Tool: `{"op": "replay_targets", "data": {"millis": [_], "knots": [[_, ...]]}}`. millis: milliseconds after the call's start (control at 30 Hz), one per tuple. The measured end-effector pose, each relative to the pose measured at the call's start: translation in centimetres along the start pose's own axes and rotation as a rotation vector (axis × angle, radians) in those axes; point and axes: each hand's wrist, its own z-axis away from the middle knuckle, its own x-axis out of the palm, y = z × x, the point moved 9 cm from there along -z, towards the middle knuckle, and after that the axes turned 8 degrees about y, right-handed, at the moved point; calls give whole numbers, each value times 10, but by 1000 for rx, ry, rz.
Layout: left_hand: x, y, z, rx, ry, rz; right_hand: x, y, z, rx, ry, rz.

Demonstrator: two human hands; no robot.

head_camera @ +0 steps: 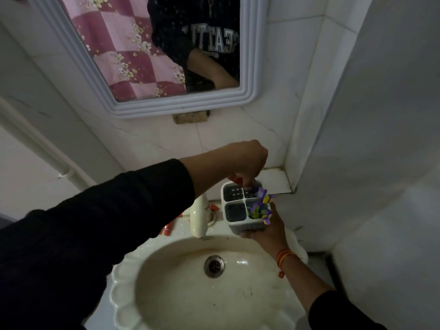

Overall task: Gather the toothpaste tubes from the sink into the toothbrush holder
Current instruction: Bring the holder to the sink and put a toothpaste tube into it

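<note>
My right hand (266,231) holds a white four-compartment toothbrush holder (238,210) from below, above the back rim of the sink (123,282). Purple and yellow brush heads (262,206) stick out of its right compartments. My left hand (247,160) hangs over the holder's far side with fingers pinched on a red toothpaste tube (235,180), whose lower end is at the far compartments. Another red tube (168,228) lies on the sink's back rim left of the tap, partly hidden by my left sleeve. A red cap or tube end (212,207) shows behind the tap.
A cream tap (199,220) stands at the sink's back centre, just left of the holder. The drain (214,266) sits in the basin. A white-framed mirror (166,55) hangs above. A tiled wall corner and ledge (276,184) lie right behind the holder.
</note>
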Motion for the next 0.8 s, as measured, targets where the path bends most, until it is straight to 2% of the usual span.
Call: {"op": "replay_targets", "data": {"millis": [100,200,300,367,433,500,567,667,800], "knots": [[14,-6,-1,-127,83,197,2,0,0,32,0,-108],[29,-11,2,-235,145,399,4,-5,0,-28,-3,-90],[42,-12,8,-334,62,626,2,4,-4,-19,3,-104],[50,-21,12,-422,-21,882,3,5,-5,-34,-1,-86],[51,-43,16,-507,-4,1036,2,8,-5,-28,5,-89],[53,-74,22,-527,49,986,2,5,-4,-37,13,-93],[60,-107,25,-509,87,767,4,5,-5,-42,21,-77],[88,-139,25,-462,9,448,2,8,-5,-4,47,-126],[126,-152,15,-351,-21,233,3,20,-7,38,76,-113]]}}
